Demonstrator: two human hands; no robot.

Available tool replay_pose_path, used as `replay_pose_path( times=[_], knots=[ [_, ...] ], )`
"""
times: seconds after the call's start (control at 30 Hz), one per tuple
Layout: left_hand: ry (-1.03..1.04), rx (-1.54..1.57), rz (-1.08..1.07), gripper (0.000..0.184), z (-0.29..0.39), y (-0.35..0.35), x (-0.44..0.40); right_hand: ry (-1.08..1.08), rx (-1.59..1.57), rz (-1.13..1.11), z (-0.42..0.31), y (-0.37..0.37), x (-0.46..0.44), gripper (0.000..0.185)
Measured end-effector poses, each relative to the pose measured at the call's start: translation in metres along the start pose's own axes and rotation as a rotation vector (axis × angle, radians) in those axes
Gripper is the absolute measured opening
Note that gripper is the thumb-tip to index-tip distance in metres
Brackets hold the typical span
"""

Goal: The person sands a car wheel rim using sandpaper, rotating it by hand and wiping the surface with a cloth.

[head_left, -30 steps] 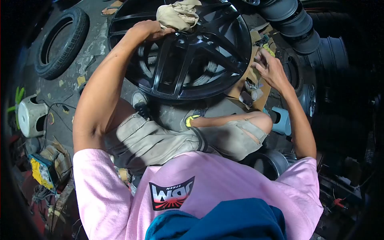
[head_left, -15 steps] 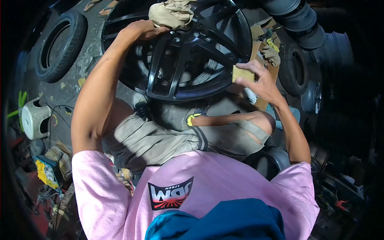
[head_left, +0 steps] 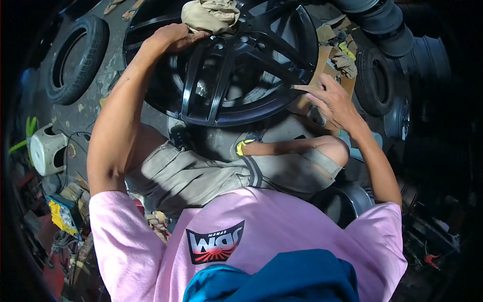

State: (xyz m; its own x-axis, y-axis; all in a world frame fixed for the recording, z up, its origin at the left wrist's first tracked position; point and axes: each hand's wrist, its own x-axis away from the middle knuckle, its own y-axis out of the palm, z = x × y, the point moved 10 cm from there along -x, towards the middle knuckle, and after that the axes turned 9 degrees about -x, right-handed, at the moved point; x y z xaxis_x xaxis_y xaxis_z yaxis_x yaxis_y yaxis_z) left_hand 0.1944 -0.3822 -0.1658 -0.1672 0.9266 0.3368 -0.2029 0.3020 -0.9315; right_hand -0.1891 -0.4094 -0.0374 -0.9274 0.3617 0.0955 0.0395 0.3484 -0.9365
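Observation:
A black multi-spoke alloy wheel rim (head_left: 221,70) lies in front of my legs. My left hand (head_left: 173,38) is at its upper left, near the hub, closed on a bunched beige cloth (head_left: 214,17); the cloth hides part of my fingers. At the rim's right edge, my right hand (head_left: 337,103) pinches a thin tan piece of sandpaper (head_left: 304,88) between thumb and fingers. The sandpaper is turned nearly edge-on, its tip close to the rim's outer lip. Whether it touches the lip I cannot tell.
A tyre (head_left: 78,60) lies at the left, above a white plastic stool (head_left: 46,150). To the right are a cardboard box (head_left: 322,63) with rags, another tyre (head_left: 375,83) and stacked wheel rims (head_left: 385,30). Cluttered tools and scraps lie at lower left.
My right hand has moved slightly right and down and tilted, so the sandpaper shows its edge instead of its flat face. My left hand stays by the hub with the cloth.

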Motion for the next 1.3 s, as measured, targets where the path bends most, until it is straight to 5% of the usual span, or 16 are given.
replay_pose_path(
  times=[0.07,0.13,0.3,0.47,0.7,0.97,1.07,1.27,1.3],
  knots=[
    [0.002,0.022,0.023,0.084,-0.002,0.005,-0.003,0.103,0.091,-0.116,0.019,-0.006,0.016,0.027],
    [0.005,0.037,0.051,0.083,0.001,-0.001,-0.004,-0.063,0.105,0.074,0.0,-0.028,0.025,0.028],
    [0.033,0.004,0.064,0.084,0.007,-0.007,0.0,-0.098,0.172,0.069,-0.029,0.002,0.015,0.07],
    [-0.038,-0.022,-0.007,0.085,0.003,-0.005,0.002,-0.228,0.166,0.098,-0.054,0.028,0.013,0.065],
    [0.005,-0.031,-0.025,0.081,0.016,-0.008,0.003,0.096,-0.018,-0.094,-0.069,0.05,-0.024,0.033],
    [0.052,0.036,0.049,0.093,0.016,-0.016,0.011,0.081,0.163,-0.134,-0.053,0.037,-0.037,0.03],
    [0.082,0.066,0.061,0.093,0.007,-0.007,0.004,0.048,0.116,-0.306,-0.055,0.059,-0.051,0.032],
    [0.062,0.014,0.079,0.094,0.009,-0.002,-0.001,0.074,0.059,-0.216,-0.058,0.028,-0.036,0.031],
    [0.034,-0.028,0.004,0.079,0.008,-0.003,-0.001,0.076,0.065,-0.211,-0.053,0.034,-0.045,0.031]
  ],
)
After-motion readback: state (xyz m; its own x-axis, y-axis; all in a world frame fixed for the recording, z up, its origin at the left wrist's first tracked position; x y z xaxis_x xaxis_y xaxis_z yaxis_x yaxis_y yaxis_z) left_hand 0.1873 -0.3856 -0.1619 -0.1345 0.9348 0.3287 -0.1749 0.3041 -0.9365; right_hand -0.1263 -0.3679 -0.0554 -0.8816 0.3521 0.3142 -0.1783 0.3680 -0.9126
